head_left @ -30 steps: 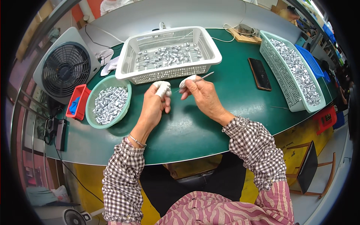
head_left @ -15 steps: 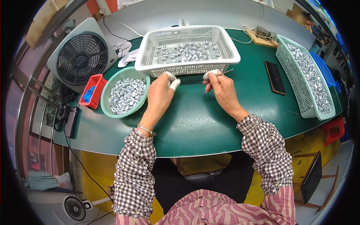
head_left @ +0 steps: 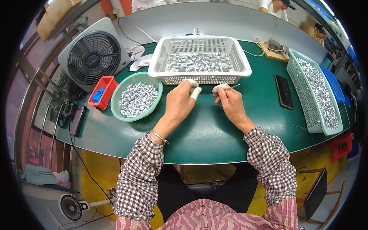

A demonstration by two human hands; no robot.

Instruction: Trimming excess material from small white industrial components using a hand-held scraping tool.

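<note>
My left hand (head_left: 181, 101) is in front of the white basket (head_left: 203, 79), its fingers curled and the thumb close to the index finger. White covers wrap those fingertips; anything between them is too small or hidden to make out. To its right, my right hand (head_left: 233, 105) grips a thin metal rod-like tool (head_left: 234, 86), which points out on both sides of the fingers. White wrapping covers a finger there too. Small silver metal parts (head_left: 203, 62) lie scattered in the basket. More of them fill a light green bowl (head_left: 154, 105) left of my left hand.
On the right, a long pale green basket (head_left: 303, 103) is full of silver parts, near a phone (head_left: 283, 91). A thin metal rod (head_left: 298, 127) lies by that basket. A red bin (head_left: 103, 92) with something blue and a fan (head_left: 94, 59) stand at the left.
The view has shifted, so the table sits lower and further right. My left hand has moved right, away from the bowl and closer to my right hand. My right hand still holds the tool.
</note>
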